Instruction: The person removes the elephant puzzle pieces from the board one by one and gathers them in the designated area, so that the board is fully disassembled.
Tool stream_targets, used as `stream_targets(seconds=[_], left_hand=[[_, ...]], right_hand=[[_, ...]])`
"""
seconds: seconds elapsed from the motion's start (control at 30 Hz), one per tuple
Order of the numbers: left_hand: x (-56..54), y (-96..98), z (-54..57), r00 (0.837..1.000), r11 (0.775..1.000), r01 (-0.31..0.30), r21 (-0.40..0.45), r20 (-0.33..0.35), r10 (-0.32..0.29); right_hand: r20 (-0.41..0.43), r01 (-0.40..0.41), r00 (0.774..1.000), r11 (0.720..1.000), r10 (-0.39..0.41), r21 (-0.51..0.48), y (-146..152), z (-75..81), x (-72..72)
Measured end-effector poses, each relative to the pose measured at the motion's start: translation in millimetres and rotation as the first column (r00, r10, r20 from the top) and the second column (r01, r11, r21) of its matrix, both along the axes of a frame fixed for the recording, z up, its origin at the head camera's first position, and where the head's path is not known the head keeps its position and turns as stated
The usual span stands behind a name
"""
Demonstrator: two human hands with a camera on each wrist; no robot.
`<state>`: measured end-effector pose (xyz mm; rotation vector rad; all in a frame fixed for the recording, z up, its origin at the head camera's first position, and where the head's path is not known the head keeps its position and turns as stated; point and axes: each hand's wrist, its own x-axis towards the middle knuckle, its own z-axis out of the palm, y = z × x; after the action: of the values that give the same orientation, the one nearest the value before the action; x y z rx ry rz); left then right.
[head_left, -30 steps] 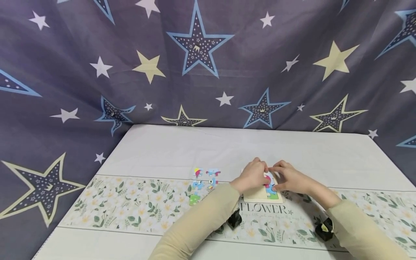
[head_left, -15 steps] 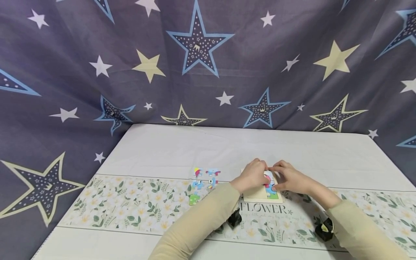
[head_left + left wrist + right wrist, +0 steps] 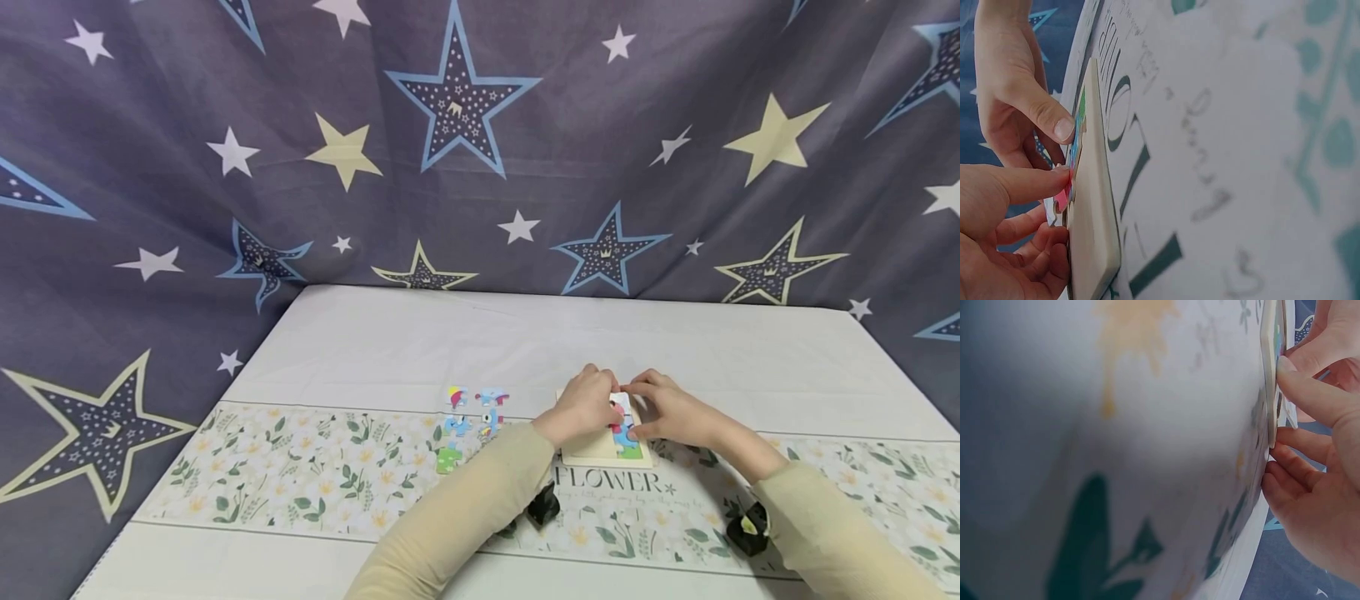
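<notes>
A shallow wooden puzzle board (image 3: 592, 454) lies flat on the table, with colourful pieces along its right side, the lowest one green (image 3: 630, 451). My left hand (image 3: 583, 408) reaches over the board from the left. Its thumb and fingers pinch a pink-and-white puzzle piece (image 3: 1060, 199), which stands tilted at the board in the left wrist view. On the right side, my right hand (image 3: 1329, 437) holds the board: the thumb presses on a blue piece (image 3: 624, 437) and the other fingers curve at the board's edge. My left hand hides part of the board in the head view.
Several loose puzzle pieces, among them a green one (image 3: 448, 460) and a blue one (image 3: 492, 397), lie left of the board. A floral printed strip (image 3: 300, 475) crosses the white tablecloth (image 3: 450, 333). A star-patterned curtain (image 3: 525, 183) hangs behind the table.
Both hands stay in almost the same place at the board. The piece at my left fingertips has shifted slightly, with a little more of its white part showing.
</notes>
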<state>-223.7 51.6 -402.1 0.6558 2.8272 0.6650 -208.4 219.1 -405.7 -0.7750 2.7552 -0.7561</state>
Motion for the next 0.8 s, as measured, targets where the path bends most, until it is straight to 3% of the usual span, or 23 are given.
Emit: stream_targets(seconds=[0.27, 0.37, 0.5, 0.8], left_hand=[[-2.7, -1.0, 3.8, 0.998, 1.0, 0.004, -0.017, -0.059, -0.005], [-4.0, -2.3, 5.4, 0.998, 1.0, -0.015, 0.019, -0.058, 0.016], [-5.9, -4.5, 7.0, 0.997, 0.997, -0.028, 0.075, -0.064, 0.033], [-7.6, -6.8, 4.5, 0.998, 0.988, 0.0, 0.155, -0.056, 0.009]], right_hand=[[-0.026, -0.006, 1.0, 1.0, 0.005, -0.031, 0.5, -1.2, 0.8], [-0.045, -0.021, 0.999, 0.999, 0.019, -0.046, 0.5, -0.9, 1.5], [-0.01, -0.001, 1.0, 0.999, 0.001, -0.047, 0.3, -0.5, 0.5], [0.018, 0.033, 0.999, 0.999, -0.032, -0.006, 0.9, -0.4, 0.9]])
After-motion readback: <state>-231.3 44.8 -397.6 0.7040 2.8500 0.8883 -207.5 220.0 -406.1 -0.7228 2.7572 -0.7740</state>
